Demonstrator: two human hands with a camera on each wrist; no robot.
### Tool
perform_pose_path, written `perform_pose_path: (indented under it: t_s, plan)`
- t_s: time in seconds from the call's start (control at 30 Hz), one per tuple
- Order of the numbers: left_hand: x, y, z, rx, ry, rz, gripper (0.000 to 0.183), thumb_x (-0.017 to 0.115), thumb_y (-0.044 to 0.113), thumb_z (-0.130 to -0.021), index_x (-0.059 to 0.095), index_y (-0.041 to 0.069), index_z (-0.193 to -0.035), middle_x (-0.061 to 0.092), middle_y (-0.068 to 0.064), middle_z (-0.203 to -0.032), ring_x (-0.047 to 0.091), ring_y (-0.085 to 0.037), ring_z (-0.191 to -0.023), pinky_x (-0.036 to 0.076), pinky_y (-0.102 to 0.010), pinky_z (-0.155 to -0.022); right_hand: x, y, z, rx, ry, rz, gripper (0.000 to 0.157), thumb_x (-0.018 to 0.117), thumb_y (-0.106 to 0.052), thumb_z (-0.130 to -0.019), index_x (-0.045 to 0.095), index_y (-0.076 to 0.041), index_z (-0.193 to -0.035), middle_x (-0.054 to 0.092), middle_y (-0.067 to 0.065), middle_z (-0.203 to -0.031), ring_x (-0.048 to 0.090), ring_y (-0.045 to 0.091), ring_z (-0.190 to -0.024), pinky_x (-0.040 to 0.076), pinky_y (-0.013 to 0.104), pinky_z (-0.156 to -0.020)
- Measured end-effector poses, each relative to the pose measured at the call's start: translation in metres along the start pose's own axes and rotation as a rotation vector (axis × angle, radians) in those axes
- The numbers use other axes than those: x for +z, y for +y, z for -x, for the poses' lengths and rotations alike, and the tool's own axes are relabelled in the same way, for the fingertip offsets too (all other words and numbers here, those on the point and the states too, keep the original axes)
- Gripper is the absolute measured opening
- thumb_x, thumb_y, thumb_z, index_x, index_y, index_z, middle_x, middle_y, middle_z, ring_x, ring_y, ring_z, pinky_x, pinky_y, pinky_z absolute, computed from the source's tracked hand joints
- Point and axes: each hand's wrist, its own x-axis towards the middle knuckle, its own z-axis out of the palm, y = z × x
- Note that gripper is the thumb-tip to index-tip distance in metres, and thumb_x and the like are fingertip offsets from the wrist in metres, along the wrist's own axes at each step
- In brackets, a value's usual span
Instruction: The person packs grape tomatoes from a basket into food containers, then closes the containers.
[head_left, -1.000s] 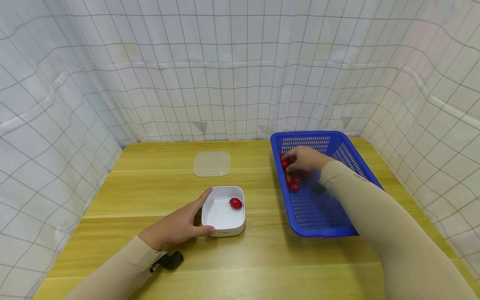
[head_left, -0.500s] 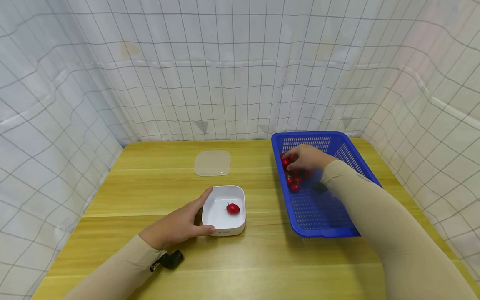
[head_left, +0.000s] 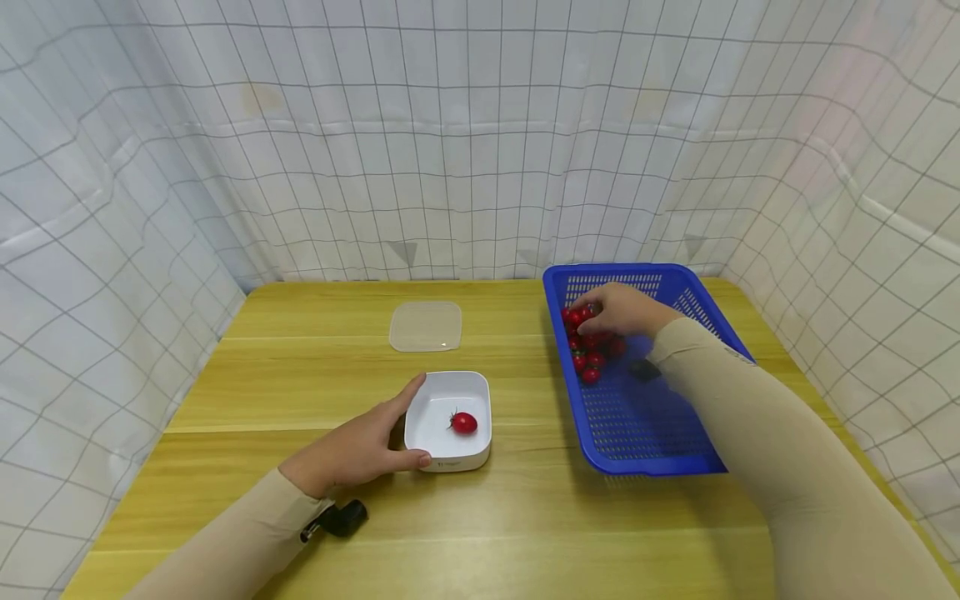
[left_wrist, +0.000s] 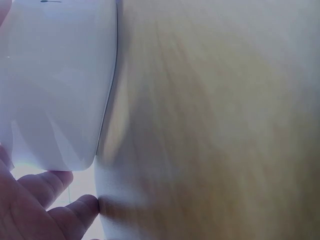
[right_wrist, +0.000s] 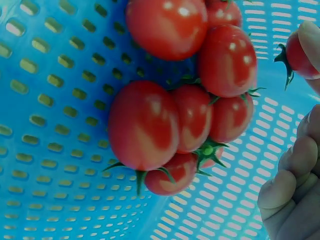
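Observation:
A small white square container (head_left: 442, 462) stands on the table with one red cherry tomato (head_left: 465, 423) lying in it. My left hand (head_left: 360, 446) holds this container from the left, thumb at the front side and index finger at the back corner. In the left wrist view, the container's pale side (left_wrist: 55, 90) shows above curled fingers. My right hand (head_left: 626, 312) is inside the blue basket (head_left: 558, 375), over a heap of cherry tomatoes (head_left: 592, 360). The right wrist view shows a cherry tomato (right_wrist: 300, 57) with green sepals pinched at the fingertips, partly out of frame.
A translucent square lid (head_left: 425, 326) lies flat on the wooden table (head_left: 300, 367) behind the container. White gridded curtains (head_left: 472, 150) enclose the table at the back and sides. The basket's slotted walls rise around the tomatoes at the right.
The tomato in the white container has rolled left and toward the front, then settled. My right hand has shifted slightly right and back within the basket. The left hand keeps its place.

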Motion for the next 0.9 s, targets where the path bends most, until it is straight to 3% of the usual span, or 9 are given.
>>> perform_pose_path:
  t_s: [0.23,0.53,0.77,0.9]
  plan:
    - [0.000,0.000,0.001,0.011,0.003,-0.010,0.117,0.077,0.059,-0.091,0.004,0.014,-0.171,0.029,-0.018,-0.172,0.035,-0.039,-0.156,0.028,-0.060,-0.126,-0.005,-0.004,0.002,-0.039,0.027,-0.003,0.043,0.081,-0.025,-0.093,0.074,-0.017,-0.134,0.074,0.013,-0.126,0.064,0.032,-0.120,0.045,0.058,-0.112]
    - [0.000,0.001,0.001,0.009,0.003,-0.007,0.117,0.077,0.059,-0.090,0.005,0.014,-0.171,0.031,-0.018,-0.171,0.036,-0.038,-0.155,0.030,-0.059,-0.126,-0.010,-0.010,0.006,-0.030,0.036,0.000,0.046,0.081,-0.026,-0.093,0.071,-0.018,-0.137,0.074,0.009,-0.111,0.061,0.023,-0.092,0.050,0.042,-0.085]
    - [0.000,0.001,0.001,0.012,0.008,-0.019,0.117,0.076,0.059,-0.091,0.004,0.015,-0.171,0.031,-0.019,-0.171,0.038,-0.038,-0.155,0.031,-0.060,-0.125,-0.014,-0.014,0.007,-0.055,0.041,-0.020,0.045,0.080,-0.025,-0.095,0.071,-0.017,-0.138,0.073,0.009,-0.123,0.059,0.022,-0.097,0.048,0.043,-0.092]
    - [0.001,0.001,0.001,0.011,0.007,-0.012,0.117,0.077,0.059,-0.090,0.004,0.017,-0.171,0.031,-0.018,-0.171,0.038,-0.037,-0.155,0.030,-0.059,-0.126,-0.016,-0.017,0.008,-0.058,0.042,-0.022,0.042,0.079,-0.027,-0.095,0.072,-0.018,-0.136,0.072,0.010,-0.123,0.059,0.024,-0.094,0.049,0.045,-0.089]
